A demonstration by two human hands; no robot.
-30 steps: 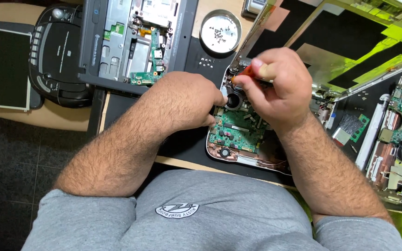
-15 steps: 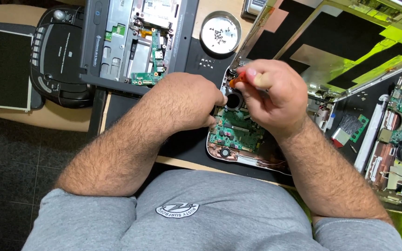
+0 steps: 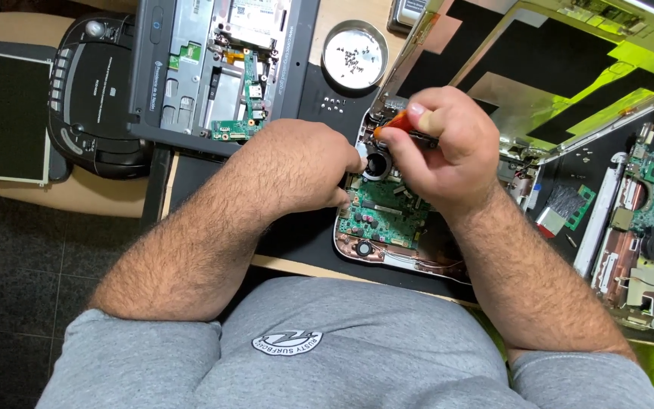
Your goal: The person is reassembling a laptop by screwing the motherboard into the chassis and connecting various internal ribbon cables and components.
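Workbench surface [image 3: 327, 23]: wooden, crowded with opened laptop chassis [image 3: 221, 68]. Green circuit board [image 3: 380, 216] sits in the near shell at centre; rigid, light, fragile; hold by edges only. Left hand [image 3: 304, 163] rests curled against the board's left edge. Right hand [image 3: 440, 148] pinches an orange-handled screwdriver [image 3: 399, 125] above the board. Round metal dish [image 3: 355, 53] holds small screws

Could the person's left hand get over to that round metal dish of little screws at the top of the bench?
Probably yes. The left hand rests beside the green circuit board, and the round metal dish sits just beyond it, with only flat black mat between.
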